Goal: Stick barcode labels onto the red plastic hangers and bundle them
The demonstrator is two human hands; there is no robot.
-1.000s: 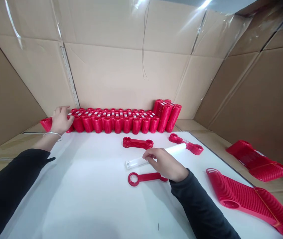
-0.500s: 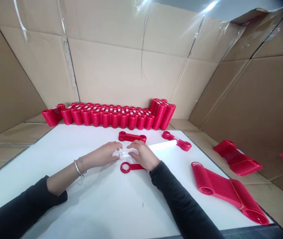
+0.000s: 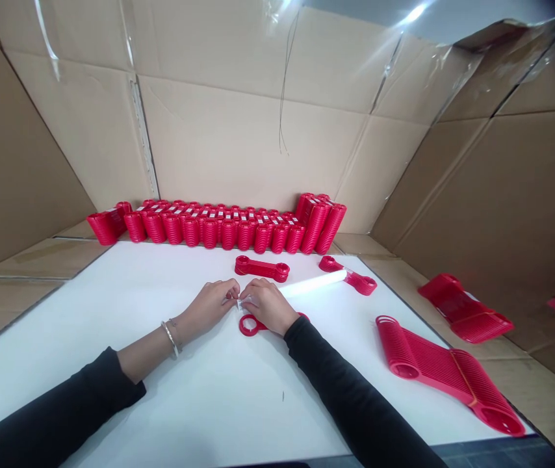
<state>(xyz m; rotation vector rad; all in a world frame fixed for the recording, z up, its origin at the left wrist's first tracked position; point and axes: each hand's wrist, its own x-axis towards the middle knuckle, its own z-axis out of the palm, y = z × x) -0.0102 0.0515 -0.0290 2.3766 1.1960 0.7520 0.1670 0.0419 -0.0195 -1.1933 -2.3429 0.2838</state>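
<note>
Both hands meet over the middle of the white table [image 3: 199,403]. My left hand [image 3: 209,308] is closed in a pinch on one end of a small clear plastic strip [image 3: 240,303]. The fingers of my right hand [image 3: 270,305] are closed on the same strip from the other side, partly covering it. A flat red plastic piece with ringed ends [image 3: 247,327] lies beneath my right hand, its middle hidden. Just beyond that hand rests a long white tube or roll [image 3: 314,284].
A short red stack [image 3: 262,269] lies behind the hands, with another red stack [image 3: 348,275] to its right. Several red bundles [image 3: 209,231] line the back edge by the cardboard wall [image 3: 238,149]. A large banded red bundle [image 3: 448,374] lies at right.
My fingers have closed together on the clear strip, which was stretched between more open hands before. My left hand has moved slightly right, and my right hand slightly left.
</note>
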